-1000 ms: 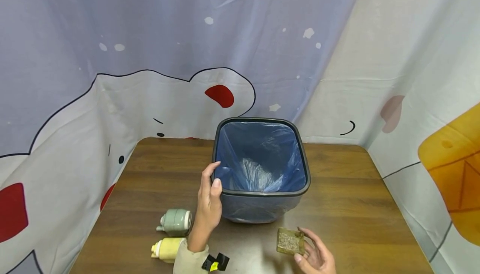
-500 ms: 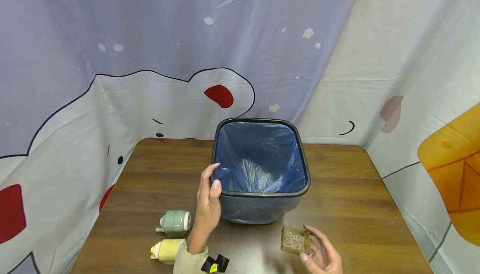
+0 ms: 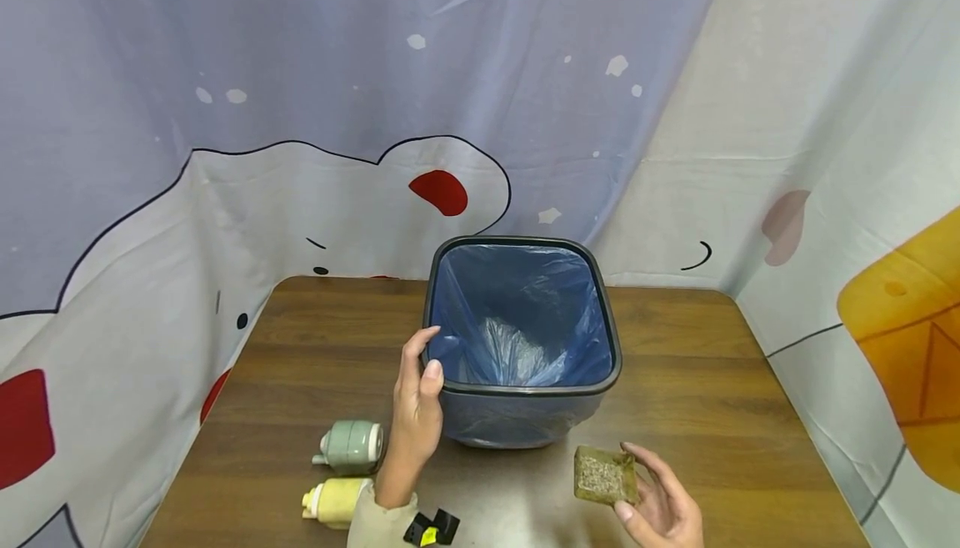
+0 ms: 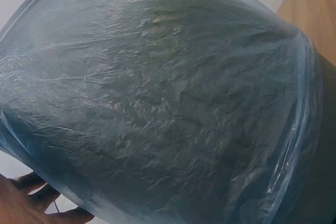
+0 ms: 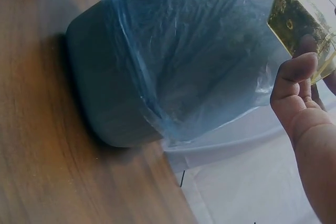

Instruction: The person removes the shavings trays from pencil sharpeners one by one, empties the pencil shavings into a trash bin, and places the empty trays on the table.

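A dark trash bin [image 3: 517, 419] lined with a thin blue plastic bag [image 3: 517, 314] stands upright on the table, its mouth facing me. My left hand [image 3: 417, 419] holds the bin by its left rim, thumb at the near corner; its fingertips show at the bag's edge in the left wrist view. Right of the bin and nearer to me, my right hand [image 3: 664, 505] pinches a small square translucent amber ashtray [image 3: 598, 475] by its right side. Grey-brown grainy stuff lies in it. In the right wrist view the ashtray is raised off the table.
Left of my left forearm, a green bottle [image 3: 351, 445] and a yellow bottle [image 3: 334, 501] lie on their sides. The brown wooden table [image 3: 705, 381] backs onto a printed cloth [image 3: 337, 223], which also hangs along both sides.
My right hand has moved a little to the right with the ashtray, away from the bin. The left hand, the bin and both bottles have stayed put.
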Motion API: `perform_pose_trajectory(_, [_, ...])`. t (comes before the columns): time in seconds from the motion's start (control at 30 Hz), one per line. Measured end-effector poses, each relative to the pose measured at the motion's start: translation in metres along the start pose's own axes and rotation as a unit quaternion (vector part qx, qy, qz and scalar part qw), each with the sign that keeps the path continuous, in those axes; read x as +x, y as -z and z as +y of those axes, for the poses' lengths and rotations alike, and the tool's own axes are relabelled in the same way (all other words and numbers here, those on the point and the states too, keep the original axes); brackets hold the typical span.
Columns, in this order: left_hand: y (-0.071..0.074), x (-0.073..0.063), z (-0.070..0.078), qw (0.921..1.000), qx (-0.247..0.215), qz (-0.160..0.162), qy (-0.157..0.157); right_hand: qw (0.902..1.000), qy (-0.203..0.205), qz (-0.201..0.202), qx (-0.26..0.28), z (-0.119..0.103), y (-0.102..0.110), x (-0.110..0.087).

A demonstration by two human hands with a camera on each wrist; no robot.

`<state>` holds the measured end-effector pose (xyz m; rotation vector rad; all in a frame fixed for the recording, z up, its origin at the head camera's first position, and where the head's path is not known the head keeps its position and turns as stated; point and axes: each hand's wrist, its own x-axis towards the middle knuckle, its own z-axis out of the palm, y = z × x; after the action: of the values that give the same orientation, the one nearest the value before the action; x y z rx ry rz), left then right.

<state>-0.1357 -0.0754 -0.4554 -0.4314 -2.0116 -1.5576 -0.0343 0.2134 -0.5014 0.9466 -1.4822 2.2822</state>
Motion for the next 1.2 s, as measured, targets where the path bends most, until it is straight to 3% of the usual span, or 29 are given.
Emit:
perform_pose_trajectory(1.0, [0.003, -0.001, 0.000, 0.9997, -0.002, -0.008, 0.025, 0.9996, 0.018, -0.002, -0.020, -0.020, -0.012, 0.022])
perform_pose_trajectory(1.1, [0.003, 0.000, 0.004, 0.9996, -0.004, -0.008, 0.028, 0.9995, 0.021, -0.004, -0.021, -0.021, -0.014, 0.025])
perform_pose_trajectory(1.2, [0.005, 0.004, 0.020, 0.9996, -0.006, -0.007, 0.027, 0.9993, 0.026, -0.006, -0.024, -0.022, -0.015, 0.028])
